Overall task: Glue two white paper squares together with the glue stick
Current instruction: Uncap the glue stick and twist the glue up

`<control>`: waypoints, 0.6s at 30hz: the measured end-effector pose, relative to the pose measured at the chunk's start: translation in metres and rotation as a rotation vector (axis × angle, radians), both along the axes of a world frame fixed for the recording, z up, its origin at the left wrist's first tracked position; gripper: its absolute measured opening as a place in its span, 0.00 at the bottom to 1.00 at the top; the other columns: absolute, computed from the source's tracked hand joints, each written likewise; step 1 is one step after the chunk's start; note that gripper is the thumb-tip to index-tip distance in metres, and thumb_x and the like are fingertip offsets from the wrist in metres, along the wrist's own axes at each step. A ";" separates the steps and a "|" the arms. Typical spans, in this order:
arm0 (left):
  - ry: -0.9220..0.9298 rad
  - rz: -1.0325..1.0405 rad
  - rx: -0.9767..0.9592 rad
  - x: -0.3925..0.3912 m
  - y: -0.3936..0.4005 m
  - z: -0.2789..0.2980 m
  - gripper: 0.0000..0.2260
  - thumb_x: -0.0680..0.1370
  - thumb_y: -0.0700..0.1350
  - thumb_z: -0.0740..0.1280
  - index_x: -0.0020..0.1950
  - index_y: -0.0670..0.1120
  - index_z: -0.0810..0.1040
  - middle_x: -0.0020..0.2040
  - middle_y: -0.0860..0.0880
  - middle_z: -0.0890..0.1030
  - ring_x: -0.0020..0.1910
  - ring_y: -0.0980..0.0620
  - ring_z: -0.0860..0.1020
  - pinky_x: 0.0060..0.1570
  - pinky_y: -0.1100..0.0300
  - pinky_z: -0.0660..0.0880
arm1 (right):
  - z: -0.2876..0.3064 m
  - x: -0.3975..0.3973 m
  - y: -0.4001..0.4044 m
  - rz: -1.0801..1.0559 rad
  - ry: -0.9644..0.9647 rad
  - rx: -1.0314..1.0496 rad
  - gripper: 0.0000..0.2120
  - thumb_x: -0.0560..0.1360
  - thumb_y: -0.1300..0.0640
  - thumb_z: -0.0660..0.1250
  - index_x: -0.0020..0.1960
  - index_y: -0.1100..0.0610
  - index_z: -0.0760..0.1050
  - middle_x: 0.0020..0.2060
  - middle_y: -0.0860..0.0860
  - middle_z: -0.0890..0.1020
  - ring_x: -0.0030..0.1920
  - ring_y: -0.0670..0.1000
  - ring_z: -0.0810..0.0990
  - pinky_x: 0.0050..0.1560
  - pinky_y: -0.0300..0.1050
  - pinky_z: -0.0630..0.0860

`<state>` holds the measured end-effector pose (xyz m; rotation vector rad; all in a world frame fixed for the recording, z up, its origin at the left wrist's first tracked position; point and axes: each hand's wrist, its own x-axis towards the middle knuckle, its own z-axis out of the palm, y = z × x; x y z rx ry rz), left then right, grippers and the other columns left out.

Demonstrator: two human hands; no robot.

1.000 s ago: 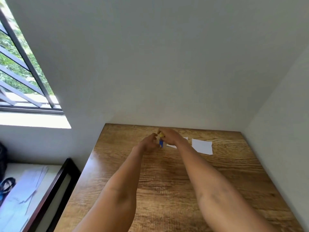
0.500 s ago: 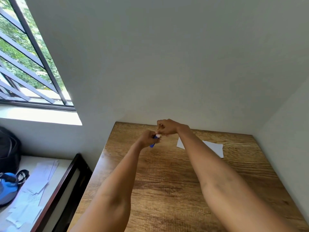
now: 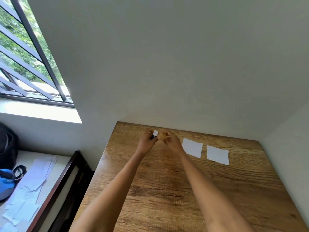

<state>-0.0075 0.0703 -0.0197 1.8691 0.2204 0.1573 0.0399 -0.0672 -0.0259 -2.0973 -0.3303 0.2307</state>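
Note:
My left hand [image 3: 147, 143] grips a blue glue stick [image 3: 154, 135] upright near the table's far edge; its white tip shows bare at the top. Just to the right, my right hand [image 3: 171, 143] pinches the yellow cap [image 3: 163, 135], held a little apart from the stick. Two white paper squares lie flat on the wooden table [image 3: 167, 190] to the right of my hands: the nearer square [image 3: 192, 147] and the farther one [image 3: 217, 154], side by side with a small gap between them.
White walls close the table in at the back and right. To the left stand a dark bed frame [image 3: 66, 178], loose papers [image 3: 33, 181], a blue-and-black bag [image 3: 6, 183] and a barred window [image 3: 25, 56].
The yellow cap has come off the glue stick and sits in my right hand. Both hands shifted left, uncovering the two paper squares. The camera tilted.

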 end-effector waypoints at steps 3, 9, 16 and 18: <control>-0.062 0.084 -0.023 0.003 0.002 -0.006 0.12 0.73 0.41 0.71 0.39 0.52 0.70 0.33 0.52 0.74 0.32 0.56 0.71 0.31 0.71 0.67 | -0.019 -0.003 0.009 -0.068 -0.051 -0.054 0.09 0.74 0.62 0.66 0.54 0.58 0.74 0.52 0.54 0.81 0.53 0.53 0.79 0.50 0.43 0.74; -0.048 0.135 -0.126 0.003 0.008 -0.020 0.06 0.72 0.39 0.72 0.46 0.44 0.78 0.37 0.52 0.77 0.39 0.53 0.75 0.44 0.58 0.76 | -0.032 0.003 0.016 -0.035 -0.154 -0.256 0.08 0.74 0.59 0.63 0.52 0.53 0.76 0.49 0.52 0.82 0.51 0.54 0.77 0.45 0.49 0.74; -0.082 0.153 -0.139 0.007 0.010 -0.001 0.08 0.72 0.38 0.72 0.50 0.42 0.81 0.41 0.50 0.82 0.40 0.60 0.78 0.39 0.72 0.74 | -0.027 -0.002 0.019 -0.217 -0.172 -0.012 0.16 0.74 0.57 0.67 0.62 0.55 0.73 0.60 0.52 0.76 0.61 0.51 0.73 0.60 0.47 0.71; -0.103 0.099 -0.152 0.010 0.005 0.014 0.09 0.73 0.38 0.71 0.53 0.42 0.80 0.44 0.49 0.82 0.41 0.64 0.79 0.41 0.72 0.76 | -0.015 -0.009 0.027 -0.400 -0.158 0.260 0.07 0.77 0.57 0.64 0.54 0.53 0.76 0.52 0.50 0.78 0.54 0.50 0.76 0.54 0.45 0.73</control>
